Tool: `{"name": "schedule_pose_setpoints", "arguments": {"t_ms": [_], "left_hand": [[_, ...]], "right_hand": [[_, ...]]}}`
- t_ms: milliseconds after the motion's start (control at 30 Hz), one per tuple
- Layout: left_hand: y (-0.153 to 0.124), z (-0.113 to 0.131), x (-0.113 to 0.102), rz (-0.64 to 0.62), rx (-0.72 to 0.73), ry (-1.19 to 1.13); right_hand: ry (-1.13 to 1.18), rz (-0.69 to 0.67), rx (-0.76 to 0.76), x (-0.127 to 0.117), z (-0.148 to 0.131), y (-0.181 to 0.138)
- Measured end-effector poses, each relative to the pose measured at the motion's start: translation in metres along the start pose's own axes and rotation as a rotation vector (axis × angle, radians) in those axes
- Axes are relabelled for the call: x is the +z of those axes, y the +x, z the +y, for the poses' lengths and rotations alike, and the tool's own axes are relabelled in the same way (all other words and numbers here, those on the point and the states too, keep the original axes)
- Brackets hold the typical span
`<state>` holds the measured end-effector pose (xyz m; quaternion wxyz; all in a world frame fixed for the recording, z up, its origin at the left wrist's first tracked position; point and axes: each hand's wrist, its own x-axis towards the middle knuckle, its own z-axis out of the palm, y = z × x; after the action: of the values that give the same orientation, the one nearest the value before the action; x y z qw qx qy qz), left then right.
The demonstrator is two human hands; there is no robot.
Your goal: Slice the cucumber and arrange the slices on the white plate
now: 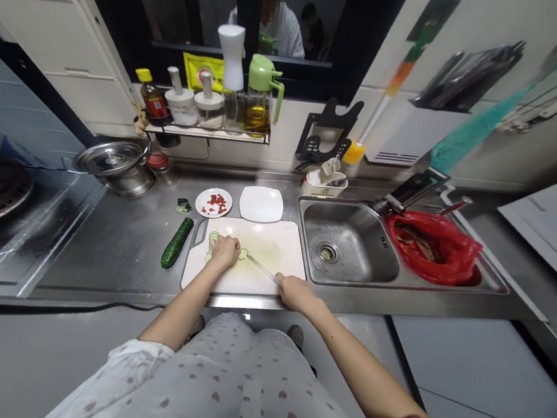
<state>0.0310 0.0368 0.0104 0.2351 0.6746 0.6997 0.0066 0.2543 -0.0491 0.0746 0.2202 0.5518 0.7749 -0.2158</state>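
Note:
My right hand (294,292) is closed around the handle of a kitchen knife (262,269), whose blade points left across the white cutting board (282,243). By the blade's tip lies a pale green cucumber slice (243,254). My left hand (225,251) rests at the board's left part with its fingers bunched over cucumber slices (213,236); the hand hides some of them. Left of the board, a whole dark green cucumber (177,243) lies on the steel counter. Small cucumber trimmings (183,207) sit above it.
Behind the board stand a plate of chopped red pieces (215,202) and a white square plate (261,204). To the right are the sink (345,280) and a red plastic bag (432,253). A lidded steel pot (122,171) stands at left, below a seasoning rack (216,133).

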Motion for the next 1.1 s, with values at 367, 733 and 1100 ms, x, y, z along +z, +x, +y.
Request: {"name": "schedule_pose_setpoints", "arguments": {"t_ms": [367,733,1100], "left_hand": [[-0.004,0.001,0.005,-0.02,0.024,-0.008],[-0.006,0.003,0.007,0.015,0.012,-0.068],[-0.021,0.001,0.008,0.115,0.055,-0.152]], "right_hand": [[0.017,0.074,0.014,0.009,-0.009,-0.006],[0.152,0.137,0.089,0.016,-0.003,-0.008],[0.241,0.134,0.106,0.024,-0.017,0.0]]}}
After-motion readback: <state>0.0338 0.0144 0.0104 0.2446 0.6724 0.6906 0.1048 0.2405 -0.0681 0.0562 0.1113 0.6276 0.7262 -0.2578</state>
